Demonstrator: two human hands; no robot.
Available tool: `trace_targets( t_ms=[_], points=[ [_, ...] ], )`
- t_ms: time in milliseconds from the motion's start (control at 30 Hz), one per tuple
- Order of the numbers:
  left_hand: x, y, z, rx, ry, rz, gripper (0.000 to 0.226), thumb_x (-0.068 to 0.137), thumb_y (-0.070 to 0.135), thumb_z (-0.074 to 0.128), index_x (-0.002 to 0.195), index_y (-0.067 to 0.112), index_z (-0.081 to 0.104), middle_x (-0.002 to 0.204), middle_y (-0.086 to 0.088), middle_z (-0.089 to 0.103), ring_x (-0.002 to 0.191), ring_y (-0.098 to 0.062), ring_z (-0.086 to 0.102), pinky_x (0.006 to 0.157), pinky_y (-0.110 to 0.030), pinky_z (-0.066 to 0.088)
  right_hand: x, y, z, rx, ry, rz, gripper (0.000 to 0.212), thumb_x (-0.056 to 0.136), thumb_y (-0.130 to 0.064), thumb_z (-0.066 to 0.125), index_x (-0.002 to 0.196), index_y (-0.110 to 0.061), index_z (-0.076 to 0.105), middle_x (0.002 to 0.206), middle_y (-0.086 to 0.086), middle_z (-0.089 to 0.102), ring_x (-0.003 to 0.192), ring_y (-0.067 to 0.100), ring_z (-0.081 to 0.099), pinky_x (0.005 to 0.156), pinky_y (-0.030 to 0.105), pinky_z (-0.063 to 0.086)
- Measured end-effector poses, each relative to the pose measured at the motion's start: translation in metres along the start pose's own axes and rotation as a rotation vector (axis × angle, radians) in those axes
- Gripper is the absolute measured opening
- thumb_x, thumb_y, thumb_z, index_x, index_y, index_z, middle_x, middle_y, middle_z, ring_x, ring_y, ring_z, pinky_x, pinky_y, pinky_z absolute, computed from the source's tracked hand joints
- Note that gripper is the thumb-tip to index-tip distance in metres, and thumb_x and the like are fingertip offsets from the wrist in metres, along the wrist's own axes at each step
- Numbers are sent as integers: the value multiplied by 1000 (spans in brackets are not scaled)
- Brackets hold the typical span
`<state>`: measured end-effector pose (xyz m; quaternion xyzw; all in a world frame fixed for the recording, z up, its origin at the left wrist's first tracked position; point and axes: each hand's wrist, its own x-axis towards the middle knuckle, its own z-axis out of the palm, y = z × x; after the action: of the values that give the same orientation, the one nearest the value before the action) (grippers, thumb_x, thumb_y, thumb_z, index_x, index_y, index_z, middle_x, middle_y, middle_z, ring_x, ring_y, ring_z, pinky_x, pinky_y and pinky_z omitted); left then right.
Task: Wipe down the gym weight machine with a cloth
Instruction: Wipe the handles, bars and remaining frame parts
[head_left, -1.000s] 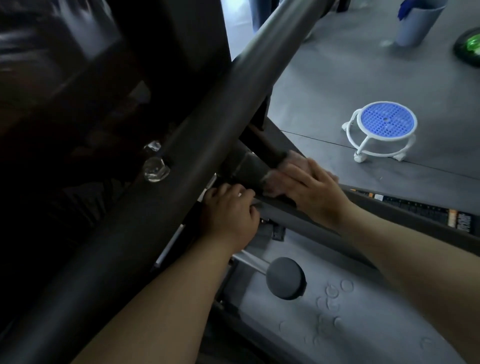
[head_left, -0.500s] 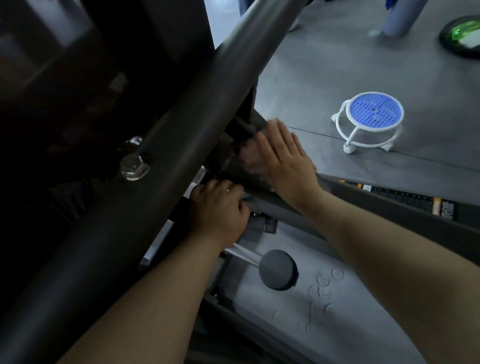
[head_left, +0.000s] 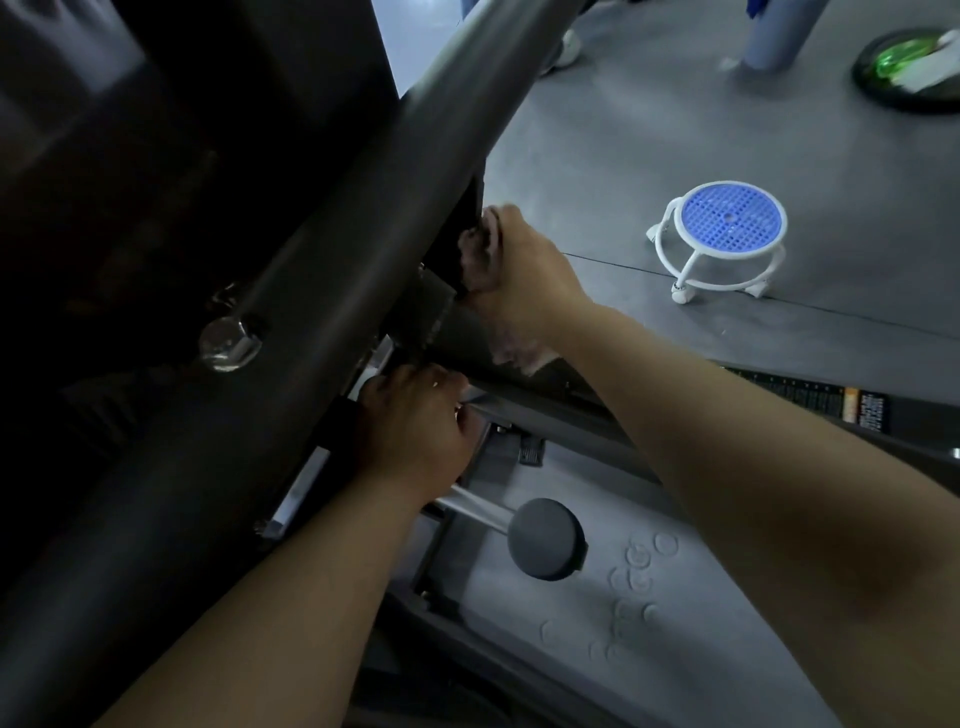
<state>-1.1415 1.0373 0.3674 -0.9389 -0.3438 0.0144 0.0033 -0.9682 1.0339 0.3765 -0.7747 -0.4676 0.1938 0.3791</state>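
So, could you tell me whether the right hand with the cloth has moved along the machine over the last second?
Yes. The right hand has slid the cloth up the frame, away from the left hand, which grips the same spot beside the big tube.

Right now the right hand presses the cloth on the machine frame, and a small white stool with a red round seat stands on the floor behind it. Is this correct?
Not quite. The seat of the small white stool is blue, not red, as the head view shows. The rest holds: the right hand presses the cloth on the machine frame, and the stool stands on the floor behind it.
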Motion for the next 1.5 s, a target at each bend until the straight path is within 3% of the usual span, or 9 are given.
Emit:
trace_targets(
  t_ms=[367, 500, 733, 967, 1100, 1200, 1267, 1333, 1500],
  points=[
    [-1, 1, -1, 14, -27, -18, 46, 71, 34, 34, 87, 17, 73, 84, -5, 70, 76, -30, 65, 72, -38, 48, 0, 13, 3, 17, -25, 71, 64, 71, -52, 69, 123, -24, 44, 109, -4, 62, 99, 20, 58, 85, 33, 46],
    [-1, 1, -2, -8, -23, -23, 45, 74, 32, 35, 94, 17, 72, 91, -5, 70, 84, -31, 64, 76, -39, 46, -24, 49, 14, -5, 39, 145, 48, 66, -53, 72, 95, -37, 36, 90, -8, 56, 82, 21, 59, 72, 31, 46],
    [0, 0, 1, -35, -27, -47, 48, 77, 31, 37, 111, 18, 67, 110, -6, 66, 103, -30, 57, 86, -38, 38, -73, 117, 15, -226, 46, 209, 77, 61, -54, 79, 123, -19, 48, 110, 4, 59, 101, 23, 58, 91, 39, 49],
    [-1, 0, 0, -31, -37, -58, 42, 80, 31, 39, 110, 19, 65, 111, -5, 63, 106, -30, 55, 86, -38, 36, -112, 109, 50, -231, 324, 282, 79, 86, -28, 64, 146, 3, 24, 149, 22, 33, 140, 33, 29, 118, 40, 16],
    [-1, 1, -3, -61, -76, -82, 40, 87, 31, 37, 119, 20, 59, 122, -3, 57, 115, -26, 49, 91, -36, 32, -135, 98, 68, -144, 335, 289, 81, 88, -43, 40, 148, 4, 15, 156, 23, 11, 146, 29, 6, 117, 26, -7],
    [-1, 2, -5, -55, -81, -84, 35, 91, 29, 41, 120, 20, 57, 124, -3, 56, 116, -26, 47, 91, -36, 31, -143, 89, 73, -111, 298, 295, 78, 91, -37, 45, 149, 1, 8, 157, 21, 1, 144, 22, -6, 114, 21, -13],
    [-1, 2, -5, -47, -85, -91, 39, 90, 32, 35, 120, 20, 57, 123, -3, 56, 116, -26, 47, 91, -36, 31, -144, 83, 80, -57, 216, 356, 78, 93, -23, 54, 150, -3, 6, 158, 17, -2, 143, 17, -8, 116, 24, -8],
    [-2, 3, -6, -66, -91, -103, 44, 88, 33, 31, 120, 19, 57, 124, -4, 56, 116, -26, 47, 93, -36, 31, -145, 69, 88, 241, 88, 426, 65, 94, -14, 53, 150, -7, 20, 157, 17, 18, 145, 24, 15, 119, 36, 14],
    [-5, 4, -10, -94, -80, -74, 39, 92, 30, 38, 124, 16, 56, 127, -6, 55, 119, -27, 46, 98, -36, 32, -158, 22, 102, 804, 48, 597, 24, 99, -7, 43, 119, -15, 52, 105, 7, 66, 101, 25, 63, 78, 24, 53]
  ],
)
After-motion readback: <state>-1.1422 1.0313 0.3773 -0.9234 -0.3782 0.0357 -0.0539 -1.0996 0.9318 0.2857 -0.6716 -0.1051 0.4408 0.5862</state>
